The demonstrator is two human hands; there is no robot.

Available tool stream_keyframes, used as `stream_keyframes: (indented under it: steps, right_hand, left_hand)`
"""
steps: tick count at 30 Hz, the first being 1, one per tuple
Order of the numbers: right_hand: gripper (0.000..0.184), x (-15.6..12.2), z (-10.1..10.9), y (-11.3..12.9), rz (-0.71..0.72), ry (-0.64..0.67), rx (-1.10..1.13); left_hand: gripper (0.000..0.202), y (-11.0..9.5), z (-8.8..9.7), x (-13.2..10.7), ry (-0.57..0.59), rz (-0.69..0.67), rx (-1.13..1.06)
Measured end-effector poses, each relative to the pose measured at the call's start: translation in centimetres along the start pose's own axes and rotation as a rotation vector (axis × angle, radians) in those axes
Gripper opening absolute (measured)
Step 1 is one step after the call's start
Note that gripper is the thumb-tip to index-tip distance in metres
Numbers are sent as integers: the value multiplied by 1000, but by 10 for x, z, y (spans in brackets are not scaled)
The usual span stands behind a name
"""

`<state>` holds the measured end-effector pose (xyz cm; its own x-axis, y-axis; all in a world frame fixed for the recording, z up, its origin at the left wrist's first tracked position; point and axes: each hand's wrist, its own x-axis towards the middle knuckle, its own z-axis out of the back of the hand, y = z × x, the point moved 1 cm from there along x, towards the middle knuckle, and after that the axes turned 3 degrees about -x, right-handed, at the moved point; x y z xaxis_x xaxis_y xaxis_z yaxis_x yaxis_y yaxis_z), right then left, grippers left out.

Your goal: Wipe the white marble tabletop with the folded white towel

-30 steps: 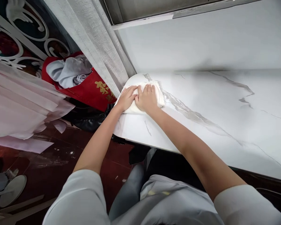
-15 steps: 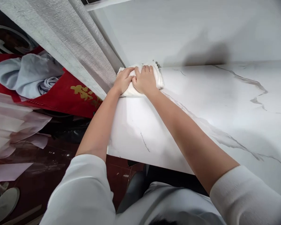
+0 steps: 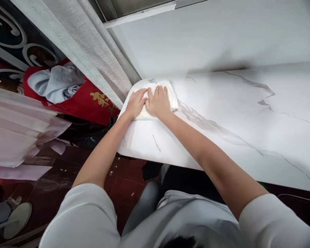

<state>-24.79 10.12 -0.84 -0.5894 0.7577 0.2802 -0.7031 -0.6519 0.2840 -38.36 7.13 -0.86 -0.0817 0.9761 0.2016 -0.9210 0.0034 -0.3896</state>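
A folded white cloth [image 3: 172,97] lies on the white marble-patterned tabletop [image 3: 237,113], at its far left corner. My left hand [image 3: 135,103] presses flat on the cloth's left part, fingers stretched out and pointing away from me. Beside it, my right hand [image 3: 158,102] lies flat on the cloth's middle and right, fingers extended. The two thumbs are close together between the hands. Both palms hide much of the cloth. Its far edge is a little short of the pale wall [image 3: 196,38].
A light grey curtain [image 3: 105,51] hangs along the table's left end. Left of it, a red bag [image 3: 77,108] holds grey-blue fabric [image 3: 57,82]. Sheer pink fabric [image 3: 18,127] hangs further left above the dark red floor [image 3: 126,186].
Both hands and the cloth have come away from the wall toward me. The far table edge by the wall now shows behind the cloth. The camera view has shifted slightly.
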Motion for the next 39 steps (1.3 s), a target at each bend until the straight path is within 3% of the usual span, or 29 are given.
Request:
stream_keyframes:
  steps: [5,9,13,17,20,23,33,36,39]
  right_hand:
    - [60,-62,23,23,50,64,-25]
    - [60,-102,34,24,91,76,-44]
    - [60,-138,50,9,108,90,-76]
    - [59,-161,63,-12,86,71,-136]
    - [59,-160,65,-29,63,48,-171]
    - [58,-140,62,-48,39,34,-208]
    - [59,-26,47,-124,-58,21,-225]
    - [58,-6,43,-144,-43,-16,-201]
    - [58,0,42,-157,-19,-33,-197]
  left_hand:
    - [50,-29,8,-71,18,63,59]
    - [51,-61,5,-111,15,101,83]
    - [52,-98,-6,-133,7,91,91]
    - [52,-128,-18,-137,32,71,112]
    - [52,-139,-25,-123,62,55,111]
    - [52,-140,-31,-93,80,22,92]
    - [48,-122,-56,53,62,-50,-7]
    - [48,-124,-62,77,53,-47,-3]
    - [48,-127,-66,86,47,-42,-19]
